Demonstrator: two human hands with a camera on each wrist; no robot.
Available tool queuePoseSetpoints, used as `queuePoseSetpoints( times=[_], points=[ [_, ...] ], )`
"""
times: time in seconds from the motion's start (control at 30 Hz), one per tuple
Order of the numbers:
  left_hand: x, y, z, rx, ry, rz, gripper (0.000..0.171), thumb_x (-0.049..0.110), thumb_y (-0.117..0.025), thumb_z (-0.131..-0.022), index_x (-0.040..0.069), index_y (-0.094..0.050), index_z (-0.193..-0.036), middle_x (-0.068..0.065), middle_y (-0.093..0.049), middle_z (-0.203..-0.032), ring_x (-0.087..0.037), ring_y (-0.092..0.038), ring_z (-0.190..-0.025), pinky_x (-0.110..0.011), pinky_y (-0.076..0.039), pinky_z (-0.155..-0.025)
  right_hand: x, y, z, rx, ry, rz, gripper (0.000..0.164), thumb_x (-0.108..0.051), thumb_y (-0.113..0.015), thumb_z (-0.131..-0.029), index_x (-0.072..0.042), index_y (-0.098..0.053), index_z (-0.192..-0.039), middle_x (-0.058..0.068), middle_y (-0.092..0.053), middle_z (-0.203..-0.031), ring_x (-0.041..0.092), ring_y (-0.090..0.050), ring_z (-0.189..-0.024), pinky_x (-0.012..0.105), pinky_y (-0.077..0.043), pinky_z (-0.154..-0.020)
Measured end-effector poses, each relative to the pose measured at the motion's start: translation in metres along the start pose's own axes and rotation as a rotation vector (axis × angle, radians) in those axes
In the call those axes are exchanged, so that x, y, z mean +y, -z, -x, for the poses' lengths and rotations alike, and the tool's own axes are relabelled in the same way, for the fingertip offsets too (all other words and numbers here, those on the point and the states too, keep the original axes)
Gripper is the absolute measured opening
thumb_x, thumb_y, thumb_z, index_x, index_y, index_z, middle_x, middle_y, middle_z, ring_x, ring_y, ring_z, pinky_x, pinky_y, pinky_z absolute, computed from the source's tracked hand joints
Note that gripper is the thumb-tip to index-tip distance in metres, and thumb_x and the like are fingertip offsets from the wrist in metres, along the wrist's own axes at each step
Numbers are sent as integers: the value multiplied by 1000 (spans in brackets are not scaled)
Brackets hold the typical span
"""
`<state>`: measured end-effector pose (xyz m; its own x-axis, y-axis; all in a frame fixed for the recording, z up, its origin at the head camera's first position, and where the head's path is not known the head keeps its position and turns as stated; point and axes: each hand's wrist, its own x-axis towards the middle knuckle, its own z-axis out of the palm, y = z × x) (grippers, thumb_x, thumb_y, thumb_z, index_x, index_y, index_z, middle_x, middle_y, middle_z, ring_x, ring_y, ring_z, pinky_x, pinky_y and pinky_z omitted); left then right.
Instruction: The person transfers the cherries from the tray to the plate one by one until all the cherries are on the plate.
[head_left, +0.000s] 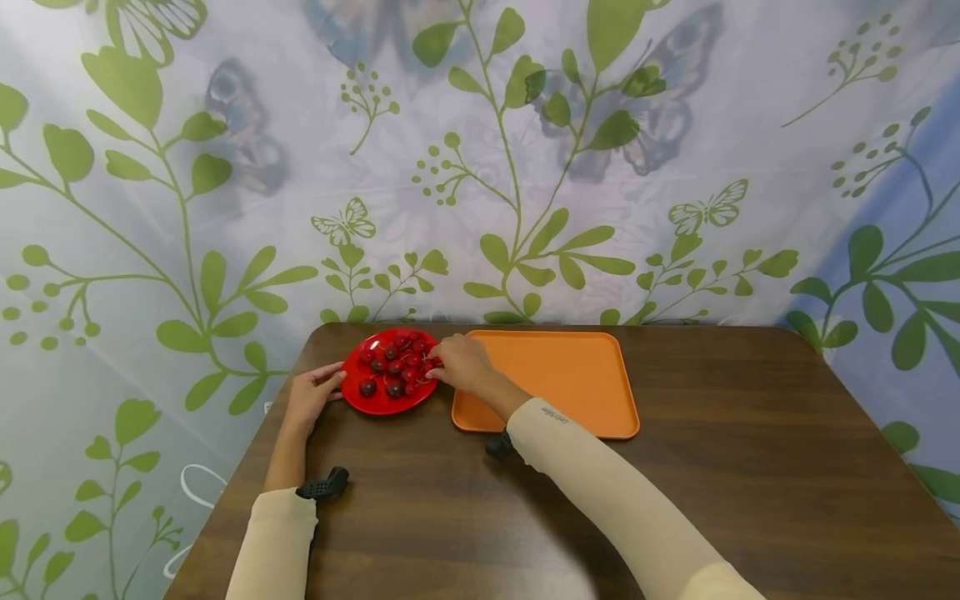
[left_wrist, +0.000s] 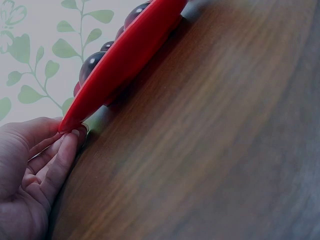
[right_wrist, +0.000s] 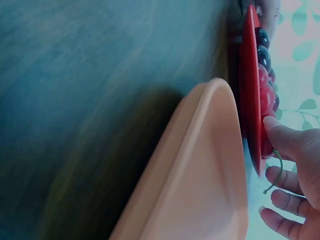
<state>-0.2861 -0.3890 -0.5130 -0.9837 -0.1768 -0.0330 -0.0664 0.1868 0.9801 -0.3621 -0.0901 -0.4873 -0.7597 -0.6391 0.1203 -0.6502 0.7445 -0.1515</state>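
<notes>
A round red plate (head_left: pixel 384 405) at the table's far left bears several dark and bright red cherries (head_left: pixel 395 367). My left hand (head_left: pixel 309 398) pinches its left rim, the thumb above and fingers below, as the left wrist view shows. At the plate's right edge, my right hand (head_left: pixel 463 363) has thumb and forefinger around a bright red cherry (right_wrist: pixel 267 146). A green stem (right_wrist: pixel 279 172) hangs there beside the fingers, while the other fingers are loosely bent. Part of that cherry is hidden by the thumb.
Right of the plate lies an orange rectangular tray (head_left: pixel 562 375), partly under my right forearm. Both stand on a dark wooden table (head_left: pixel 735 433). Behind its far edge hangs a leaf-and-butterfly patterned cloth (head_left: pixel 480 167).
</notes>
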Motion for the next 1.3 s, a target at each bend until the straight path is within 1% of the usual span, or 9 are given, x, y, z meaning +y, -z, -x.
queuePoseSetpoints(
  times=[0.2, 0.33, 0.43, 0.6, 0.7, 0.9, 1.13, 1.23, 1.3],
  points=[
    [1, -1, 0, -5, 7, 15, 41, 5, -64, -100, -12, -57, -136, -26, -63, -126, -6, -69, -85, -27, -62, -75, -8, -2, -4, -16, 12, 38, 35, -49, -72, -92, -27, -78, -118, -9, -74, -111, 18, -62, -93, 32, -57, -72],
    [1, -3, -2, -14, 9, 6, 41, 5, -64, -100, -12, -56, -137, -29, -62, -128, -6, -69, -85, -26, -62, -75, -10, -3, -4, -17, -2, 43, 35, -49, -73, -91, -26, -78, -118, -9, -74, -110, 18, -62, -92, 32, -57, -70],
    [-7, -4, -9, -13, 6, -3, 42, 8, -64, -101, -10, -56, -138, -30, -60, -131, -4, -68, -86, -25, -62, -75, -9, -4, -2, -21, -14, 55, 37, -49, -73, -91, -26, -77, -120, -8, -73, -111, 17, -62, -92, 31, -56, -69],
    [-25, -3, -20, 5, -25, -6, 45, 15, -67, -100, -7, -58, -138, -10, -70, -118, -1, -67, -85, -22, -61, -74, -7, 0, 4, -23, -9, 66, 40, -52, -70, -92, -26, -76, -122, -6, -71, -110, 17, -61, -92, 29, -55, -66],
    [-27, -3, -21, 16, -39, -3, 46, 19, -68, -100, -7, -59, -137, 1, -71, -109, -2, -67, -83, -23, -62, -73, -4, 3, 8, -6, -2, 51, 42, -53, -68, -93, -23, -76, -122, -4, -69, -110, 17, -61, -93, 29, -56, -67],
    [-27, -1, -27, 16, -47, 48, 51, 23, -67, -101, -9, -57, -138, 3, -72, -104, -4, -68, -80, -24, -62, -72, 4, 16, 20, 38, -3, 6, 43, -49, -69, -94, -17, -75, -123, 0, -68, -114, 19, -62, -98, 30, -59, -75],
    [-16, 12, -20, 64, 38, 124, 59, 34, -65, -101, -5, -52, -144, -6, -67, -114, -15, -70, -82, -33, -64, -71, 17, 40, 34, 105, 16, -56, 43, -49, -65, -97, -15, -74, -122, 3, -70, -117, 21, -66, -101, 33, -60, -77],
    [-2, 18, -9, 111, 76, 130, 49, 38, -64, -101, 3, -62, -135, -2, -66, -113, -21, -72, -85, -37, -64, -71, 29, 52, 39, 140, 26, -63, 43, -50, -62, -99, -15, -75, -121, 3, -71, -117, 21, -67, -103, 35, -60, -78],
    [7, 22, -4, 143, 77, 123, 34, 38, -63, -101, 11, -69, -121, 5, -67, -106, -21, -73, -83, -38, -64, -71, 38, 59, 43, 162, 25, -73, 44, -50, -61, -100, -14, -75, -121, 3, -72, -116, 21, -68, -102, 35, -61, -76]
  ],
)
